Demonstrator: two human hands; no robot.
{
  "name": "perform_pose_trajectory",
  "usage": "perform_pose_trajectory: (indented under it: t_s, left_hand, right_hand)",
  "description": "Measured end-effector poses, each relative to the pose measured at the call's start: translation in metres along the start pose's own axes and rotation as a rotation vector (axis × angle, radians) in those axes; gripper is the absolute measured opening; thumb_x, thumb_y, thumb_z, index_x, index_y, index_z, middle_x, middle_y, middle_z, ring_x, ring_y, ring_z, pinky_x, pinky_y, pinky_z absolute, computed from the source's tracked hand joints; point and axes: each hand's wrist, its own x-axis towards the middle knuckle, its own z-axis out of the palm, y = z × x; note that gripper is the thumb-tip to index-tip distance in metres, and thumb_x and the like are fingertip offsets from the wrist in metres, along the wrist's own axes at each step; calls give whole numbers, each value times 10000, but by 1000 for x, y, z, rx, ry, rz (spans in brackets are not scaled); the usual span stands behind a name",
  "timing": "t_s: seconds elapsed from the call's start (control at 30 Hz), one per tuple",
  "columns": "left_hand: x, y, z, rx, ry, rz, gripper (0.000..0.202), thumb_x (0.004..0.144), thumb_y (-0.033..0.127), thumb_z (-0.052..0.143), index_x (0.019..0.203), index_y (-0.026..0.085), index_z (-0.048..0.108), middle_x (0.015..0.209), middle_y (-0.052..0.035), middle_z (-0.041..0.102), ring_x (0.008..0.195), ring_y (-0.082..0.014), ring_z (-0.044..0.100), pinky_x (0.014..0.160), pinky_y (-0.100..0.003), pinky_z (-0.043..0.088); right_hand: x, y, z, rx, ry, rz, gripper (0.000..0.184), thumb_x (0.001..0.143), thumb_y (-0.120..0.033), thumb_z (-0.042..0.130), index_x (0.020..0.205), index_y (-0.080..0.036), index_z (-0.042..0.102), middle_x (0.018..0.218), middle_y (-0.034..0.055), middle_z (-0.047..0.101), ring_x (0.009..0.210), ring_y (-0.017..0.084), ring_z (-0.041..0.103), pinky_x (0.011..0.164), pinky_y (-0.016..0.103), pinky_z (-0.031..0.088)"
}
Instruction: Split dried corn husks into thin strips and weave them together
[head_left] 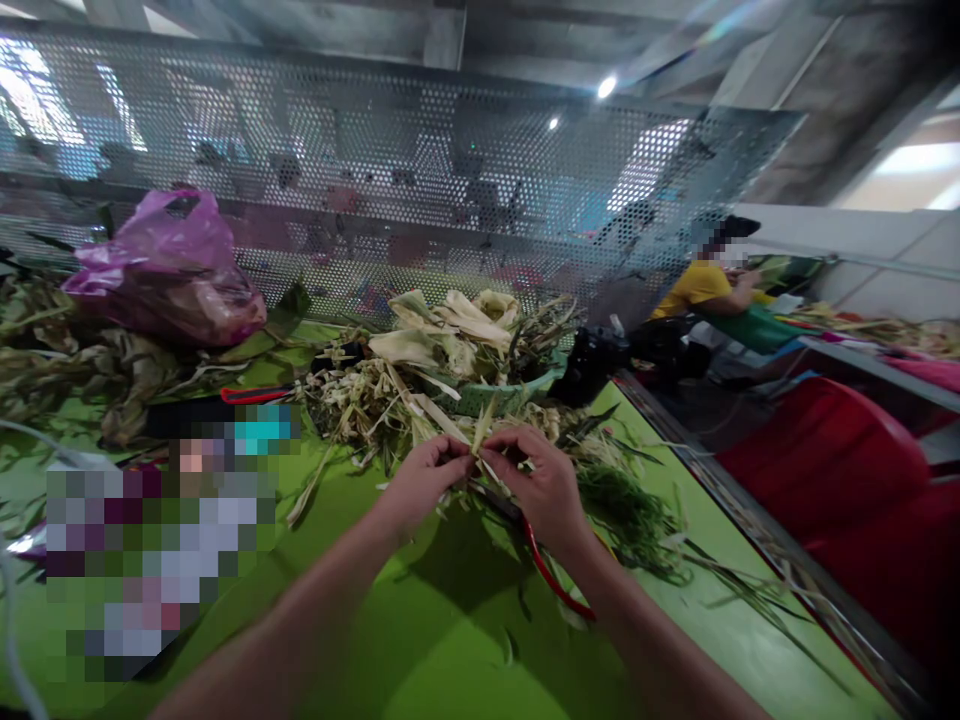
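Both my hands meet over the middle of a green table (337, 600), pinching pale strips of dry husk (484, 425). My left hand (427, 475) is closed on the strips from the left, thumb and forefinger together. From the other side my right hand (536, 475) pinches the same strips, its fingers curled. Beneath my right hand lie scissors with red handles (551, 575), their blades partly hidden. Just beyond my hands stands a green basket (517, 395) heaped with dry corn husks (450, 335). Husk scraps (364, 405) are strewn around its base.
A pink plastic bag (172, 270) sits at the back left among dry leaves (127, 375). A red-handled tool (255, 395) lies left of the basket. Green fibres (630, 510) lie on the right. A perforated metal screen (375, 180) closes the back. A person in yellow (694, 290) works beyond red chairs (832, 440).
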Motion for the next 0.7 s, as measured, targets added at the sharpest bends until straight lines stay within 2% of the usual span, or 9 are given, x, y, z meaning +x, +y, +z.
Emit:
perform_pose_trajectory:
  t_s: [0.27, 0.5, 0.7]
  left_hand:
    - [-1, 1, 0, -67, -56, -48, 193, 670, 297, 688, 738, 142, 595, 666, 4, 533, 618, -91, 448, 611, -215, 345]
    - [-1, 4, -2, -106, -18, -58, 186, 717, 235, 647, 871, 141, 605, 793, -23, 586, 684, -88, 511, 664, -213, 379]
    - [-1, 5, -7, 11, -16, 33, 332, 717, 268, 673, 1011, 168, 556, 788, -11, 573, 717, -106, 527, 677, -229, 385]
  right_hand:
    - [-2, -1, 5, 56, -38, 75, 133, 820, -306, 595, 749, -194, 587, 725, 10, 582, 672, 147, 522, 621, 264, 424]
    - [4, -1, -4, 186, 80, 200, 162, 837, -348, 566, 863, -193, 606, 784, 25, 594, 698, 152, 528, 626, 264, 425]
    - [3, -2, 0, 123, -48, 149, 134, 774, -314, 638, 749, -184, 619, 753, 22, 570, 666, 144, 498, 597, 260, 400]
